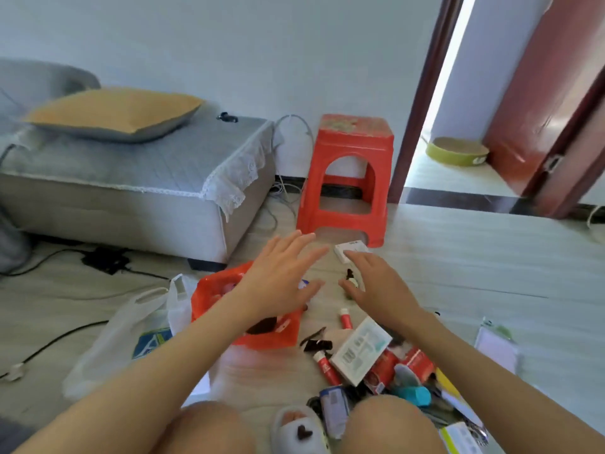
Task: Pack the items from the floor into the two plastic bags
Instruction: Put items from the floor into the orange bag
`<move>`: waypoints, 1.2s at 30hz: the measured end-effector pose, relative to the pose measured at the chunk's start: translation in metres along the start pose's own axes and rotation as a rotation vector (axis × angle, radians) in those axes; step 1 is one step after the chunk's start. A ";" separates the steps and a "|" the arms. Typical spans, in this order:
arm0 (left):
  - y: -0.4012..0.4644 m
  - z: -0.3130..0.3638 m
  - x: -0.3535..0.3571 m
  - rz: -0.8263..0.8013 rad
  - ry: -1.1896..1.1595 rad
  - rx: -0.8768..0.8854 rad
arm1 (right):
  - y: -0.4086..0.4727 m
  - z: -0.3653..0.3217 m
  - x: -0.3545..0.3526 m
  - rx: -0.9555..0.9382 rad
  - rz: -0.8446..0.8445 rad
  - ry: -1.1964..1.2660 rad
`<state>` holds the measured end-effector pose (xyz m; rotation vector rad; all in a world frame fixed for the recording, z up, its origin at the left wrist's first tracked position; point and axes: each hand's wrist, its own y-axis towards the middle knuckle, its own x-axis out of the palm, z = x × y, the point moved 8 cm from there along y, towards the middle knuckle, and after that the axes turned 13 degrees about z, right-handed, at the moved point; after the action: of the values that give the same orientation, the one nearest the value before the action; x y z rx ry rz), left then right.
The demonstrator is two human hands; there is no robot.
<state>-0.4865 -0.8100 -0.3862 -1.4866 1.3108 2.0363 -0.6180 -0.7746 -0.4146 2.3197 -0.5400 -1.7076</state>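
The sofa [131, 178] fills the left of my view, a grey cover draped over it and a yellow cushion [114, 113] lying on top. Right of it, against the wall, stands a red stool [350, 178], and beyond that a red door [550, 93] hangs open.

On the floor [474, 257] in front of my knees lie the two bags. The white bag [131, 335] sprawls at my left, slack and partly flat, its handles up beside the red bag [248, 309], which sits just right of it with its mouth open and something dark inside. My left forearm crosses over the red bag.

The loose items are heaped at my right, near my right knee: a white box [360, 350] lying tilted on top of red packets [415, 362], a teal thing [415, 393] just below them, and a blue-grey pack [334, 411] between my knees beside my slipper [299, 430]. Two red tubes [325, 367] lie left of the box, and a dark clip [316, 342] between them. Farther out, by the stool's foot, is a small white pack [350, 249].

My left hand [278, 280] hovers above the floor, fingers spread and straight, holding nothing. My right hand [376, 283] is reached forward, palm down, fingers loosely spread, fingertips at the small white pack; a small dark bottle [352, 280] shows just under its thumb. Whether it touches either I cannot tell, but it grips nothing.
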 end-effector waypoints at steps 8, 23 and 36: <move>0.035 0.046 0.013 0.018 -0.034 0.039 | -0.013 0.040 -0.031 0.002 0.062 -0.060; -0.057 0.043 0.299 -0.447 -0.254 -0.374 | -0.086 0.226 0.151 0.323 -0.313 -0.205; -0.073 0.075 0.378 -0.551 -0.143 -0.410 | -0.110 0.301 0.210 0.499 -0.613 -0.298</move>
<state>-0.6398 -0.8086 -0.7473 -1.5964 0.3684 2.0401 -0.8312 -0.7462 -0.7319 2.7917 -0.3454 -2.4602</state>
